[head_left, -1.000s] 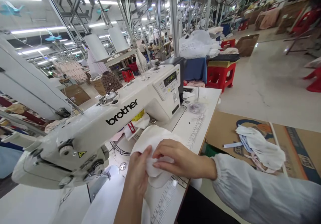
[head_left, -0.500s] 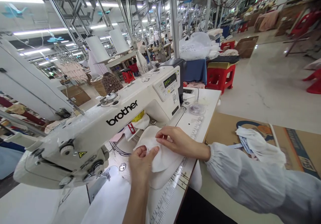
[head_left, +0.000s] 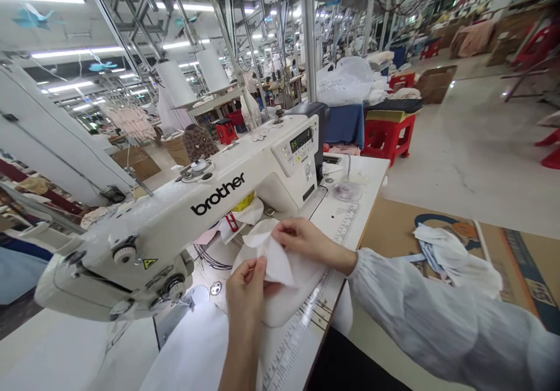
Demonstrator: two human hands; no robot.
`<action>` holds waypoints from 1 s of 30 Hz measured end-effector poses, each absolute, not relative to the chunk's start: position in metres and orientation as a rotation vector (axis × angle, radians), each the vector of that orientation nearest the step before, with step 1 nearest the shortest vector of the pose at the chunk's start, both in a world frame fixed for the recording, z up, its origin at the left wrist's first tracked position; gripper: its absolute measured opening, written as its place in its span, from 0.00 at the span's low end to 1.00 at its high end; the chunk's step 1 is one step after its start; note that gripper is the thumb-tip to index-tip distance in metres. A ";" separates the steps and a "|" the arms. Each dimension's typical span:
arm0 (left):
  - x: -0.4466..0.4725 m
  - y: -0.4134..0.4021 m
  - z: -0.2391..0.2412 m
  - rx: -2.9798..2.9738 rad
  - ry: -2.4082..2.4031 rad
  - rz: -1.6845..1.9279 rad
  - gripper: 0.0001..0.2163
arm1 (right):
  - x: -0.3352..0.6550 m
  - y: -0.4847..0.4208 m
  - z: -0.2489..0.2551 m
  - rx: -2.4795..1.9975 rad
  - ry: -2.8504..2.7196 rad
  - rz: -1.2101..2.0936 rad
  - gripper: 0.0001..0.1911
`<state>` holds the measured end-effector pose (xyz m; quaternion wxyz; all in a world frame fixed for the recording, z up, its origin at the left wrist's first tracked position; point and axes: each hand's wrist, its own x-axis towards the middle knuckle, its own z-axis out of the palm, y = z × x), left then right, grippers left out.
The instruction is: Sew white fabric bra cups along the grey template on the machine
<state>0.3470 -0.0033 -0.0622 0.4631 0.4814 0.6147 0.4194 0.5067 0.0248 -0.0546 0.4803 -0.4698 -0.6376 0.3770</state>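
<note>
**Two-hand hold on white fabric (head_left: 280, 262), off the presser foot (head_left: 189, 302)**

From my remote station I have one head view to work with. The white fabric is at the front of the machine table (head_left: 371, 172), ahead of the sewing machine (head_left: 219, 195) and well to the right of the presser foot. I judge this position gives both hands working room without crowding the needle.

Left hand (head_left: 245, 289): fingers narrow, thumb and forefinger pinching the near-left edge of the white fabric. This grip appears to act as the anchor.

Right hand (head_left: 306, 242): fingers narrow, thumb and fingertips pinching the upper part. With two holding points, a flap stands raised between the hands, probably so that its edge can be inspected or aligned. (I cannot tell whether the flap and the lower layer (head_left: 284, 315) beneath it are one piece or two.)

The lower layer lies flat on the table, which likely bears its weight so that the fingers need grip only the edge. It reaches toward the printed scale (head_left: 343, 227) along the table's front; that placement would suit measuring at the edge.

To the right, a cloth bundle (head_left: 464, 259) rests on flattened cardboard (head_left: 385, 224), apart from both hands. I read the cardboard as a barrier keeping the bundle off the floor (head_left: 437, 172).
</note>
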 end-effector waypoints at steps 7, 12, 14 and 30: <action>0.319 -0.026 -0.036 1.326 1.765 0.941 0.14 | 0.535 0.029 -0.020 -1.156 -1.330 0.854 0.18; 0.338 -0.030 -0.024 1.219 1.514 1.077 0.18 | 0.521 0.014 -0.005 -1.083 -1.456 0.811 0.16; 0.354 -0.025 -0.024 1.052 1.300 1.117 0.22 | 0.509 -0.002 -0.007 -1.010 -1.596 0.834 0.13; 0.310 -0.108 -0.001 0.897 1.458 1.171 0.21 | 0.490 -0.053 -0.022 -0.682 -1.310 2.065 0.22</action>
